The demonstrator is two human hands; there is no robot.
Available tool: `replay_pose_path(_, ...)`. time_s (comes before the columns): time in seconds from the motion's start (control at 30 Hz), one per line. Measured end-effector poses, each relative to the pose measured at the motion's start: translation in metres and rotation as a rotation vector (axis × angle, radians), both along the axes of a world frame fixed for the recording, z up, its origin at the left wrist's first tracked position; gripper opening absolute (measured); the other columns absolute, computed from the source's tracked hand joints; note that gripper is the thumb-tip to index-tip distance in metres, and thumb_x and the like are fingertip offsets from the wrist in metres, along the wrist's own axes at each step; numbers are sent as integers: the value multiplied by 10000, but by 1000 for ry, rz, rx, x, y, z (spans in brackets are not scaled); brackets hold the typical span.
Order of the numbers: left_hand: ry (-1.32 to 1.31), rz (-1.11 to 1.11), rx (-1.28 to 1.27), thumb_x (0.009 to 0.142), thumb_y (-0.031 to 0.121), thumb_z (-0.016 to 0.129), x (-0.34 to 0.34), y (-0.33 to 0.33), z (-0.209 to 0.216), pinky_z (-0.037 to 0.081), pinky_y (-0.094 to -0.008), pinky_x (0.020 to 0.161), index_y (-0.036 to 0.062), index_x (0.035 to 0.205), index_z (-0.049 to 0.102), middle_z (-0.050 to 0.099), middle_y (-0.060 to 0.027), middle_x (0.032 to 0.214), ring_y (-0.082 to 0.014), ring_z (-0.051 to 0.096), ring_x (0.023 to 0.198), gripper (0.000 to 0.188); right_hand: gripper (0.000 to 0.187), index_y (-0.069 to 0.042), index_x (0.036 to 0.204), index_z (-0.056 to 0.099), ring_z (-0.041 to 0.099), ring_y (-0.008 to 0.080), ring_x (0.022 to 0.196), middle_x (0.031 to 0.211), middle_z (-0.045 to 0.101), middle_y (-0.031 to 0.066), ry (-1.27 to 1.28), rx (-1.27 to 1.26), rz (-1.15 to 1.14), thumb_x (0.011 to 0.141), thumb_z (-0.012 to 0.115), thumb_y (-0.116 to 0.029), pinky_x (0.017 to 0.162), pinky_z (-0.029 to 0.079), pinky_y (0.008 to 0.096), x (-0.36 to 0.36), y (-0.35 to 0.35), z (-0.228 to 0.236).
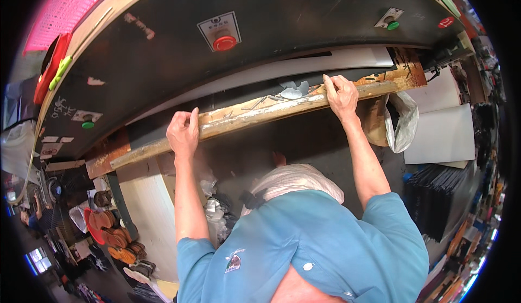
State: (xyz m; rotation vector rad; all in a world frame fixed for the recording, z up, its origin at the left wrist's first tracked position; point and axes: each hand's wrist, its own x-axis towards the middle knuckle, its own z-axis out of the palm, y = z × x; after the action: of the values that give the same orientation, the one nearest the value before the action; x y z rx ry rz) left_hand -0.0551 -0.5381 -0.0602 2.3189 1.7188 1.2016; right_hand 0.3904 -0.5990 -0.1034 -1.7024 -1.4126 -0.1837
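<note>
My left hand (183, 133) is closed at the front edge of a long wooden board (260, 112), its fingers curled and its thumb pointing up. Further right, my right hand (342, 97) grips the same edge, with index finger and thumb on top. The board lies under the wide black beam of a machine (304, 15). Between my hands, grey cut pieces (294, 90) and thin dark scraps (255, 104) rest on the board. Behind them is a black sheet (217, 99), and beyond it a pale sheet (271, 71) runs under the beam.
The beam carries a red push button (224, 43) and green buttons (393, 25). A white plastic bag (404, 121) hangs beside the board's right end. Black sheets (439, 200) are stacked at right. Brown sole-shaped pieces (115, 235) lie at lower left, and a pink mesh basket (70, 7) at upper left.
</note>
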Motion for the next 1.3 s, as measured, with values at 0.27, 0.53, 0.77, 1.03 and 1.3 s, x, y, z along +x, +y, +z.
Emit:
replay_pose_path(0.27,-41,-21,-7,946,203,818,-1,-1,-3,516,-388,612,22,807,648,656,-118,764,-281,636,626,285,276,-29,785,697,636,353,696,763,668,123,193,-26,70,985,757,-210,719,482,428,0,2,-11)
replay_pose_path(0.53,-57,-32,-73,954,156,799,-7,-58,-18,517,-388,604,19,819,632,643,-123,776,-289,648,635,254,281,-5,823,708,623,315,693,770,650,154,320,-167,6,1000,738,-220,693,490,403,-12,-55,-19)
replay_pose_path(0.77,-229,-122,-368,924,121,796,8,-127,6,539,-413,642,7,801,707,695,-147,794,-353,685,693,190,267,20,959,746,597,94,812,885,688,22,561,-132,187,1038,713,-233,719,492,266,-69,-83,17)
replay_pose_path(1.03,-39,-260,36,993,10,621,61,-58,3,470,-497,1142,-45,1321,657,665,-254,1382,-423,609,1333,335,974,44,1513,526,471,518,1389,1583,399,381,-69,-365,409,726,900,-393,1198,414,498,-200,-21,60)
replay_pose_path(1.3,50,-231,-8,965,72,666,65,-112,-22,377,-529,1238,-90,1342,653,608,-234,1490,-423,510,1454,411,852,-42,1429,675,531,411,1397,1589,444,311,373,-447,524,649,874,-321,1165,470,463,-166,-66,64)
